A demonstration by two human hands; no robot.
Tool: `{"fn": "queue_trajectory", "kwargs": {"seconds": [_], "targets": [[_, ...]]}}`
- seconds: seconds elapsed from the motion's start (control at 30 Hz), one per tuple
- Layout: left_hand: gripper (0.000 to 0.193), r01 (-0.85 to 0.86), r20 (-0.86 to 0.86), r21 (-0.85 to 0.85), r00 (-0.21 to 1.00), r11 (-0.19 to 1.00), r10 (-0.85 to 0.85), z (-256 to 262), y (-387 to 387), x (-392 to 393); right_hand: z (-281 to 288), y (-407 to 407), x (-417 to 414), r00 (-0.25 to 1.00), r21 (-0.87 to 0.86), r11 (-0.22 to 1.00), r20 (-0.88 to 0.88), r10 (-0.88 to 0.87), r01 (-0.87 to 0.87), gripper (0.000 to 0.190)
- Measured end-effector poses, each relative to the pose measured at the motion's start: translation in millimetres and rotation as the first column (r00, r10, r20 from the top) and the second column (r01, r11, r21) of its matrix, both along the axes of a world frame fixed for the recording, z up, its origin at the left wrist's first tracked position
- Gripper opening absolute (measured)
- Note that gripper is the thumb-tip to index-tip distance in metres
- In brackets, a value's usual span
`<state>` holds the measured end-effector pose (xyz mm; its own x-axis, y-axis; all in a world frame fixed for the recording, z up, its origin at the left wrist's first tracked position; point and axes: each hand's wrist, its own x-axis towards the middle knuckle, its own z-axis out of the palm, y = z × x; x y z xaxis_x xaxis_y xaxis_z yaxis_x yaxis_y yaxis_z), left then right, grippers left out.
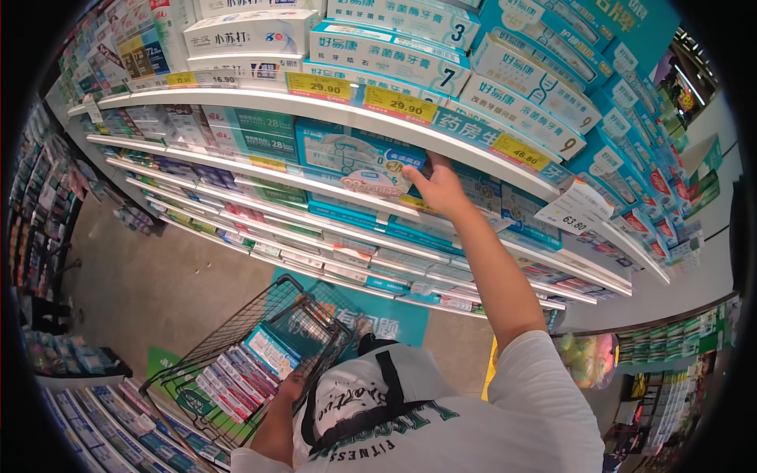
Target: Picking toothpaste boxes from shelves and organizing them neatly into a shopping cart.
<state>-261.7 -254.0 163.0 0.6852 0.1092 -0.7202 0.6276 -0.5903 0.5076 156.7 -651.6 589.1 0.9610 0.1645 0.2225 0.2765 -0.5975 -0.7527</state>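
Note:
My right hand (439,184) reaches into a shelf with its thumb on the front of a blue-and-white toothpaste multipack (355,155) and its fingers over the far end. The pack is still within the shelf, beneath the white shelf edge above. Low in front of me stands a black wire shopping cart (204,346). Several boxed toothpastes (239,381) in red, white and purple lie in it beside a blue-and-white toothpaste pack (273,350). My left hand (290,388) is at the cart's near side, close to that pack's lower end; its fingers are partly hidden.
Rows of toothpaste cartons (387,56) fill the upper shelf, whose white edge (260,91) carries yellow price tags. A paper tag (573,207) sticks out at the right. Hanging packs (627,148) line the shelf end. Another stocked shelf (112,425) stands behind the cart on the left.

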Motion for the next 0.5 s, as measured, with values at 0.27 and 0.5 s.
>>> {"fn": "queue_trajectory", "kwargs": {"seconds": [0.27,0.5], "targets": [[0.036,-0.001,-0.01,0.005,1.0,1.0,0.001,9,-6,-3,-20,17,-59,0.859,0.01,0.982,0.483,-0.169,0.188,0.052],[0.039,0.011,-0.061,-0.011,0.998,1.0,-0.012,-32,14,-25,-151,60,-206,0.948,-0.169,0.947,0.121,0.294,-0.272,0.034]]}}
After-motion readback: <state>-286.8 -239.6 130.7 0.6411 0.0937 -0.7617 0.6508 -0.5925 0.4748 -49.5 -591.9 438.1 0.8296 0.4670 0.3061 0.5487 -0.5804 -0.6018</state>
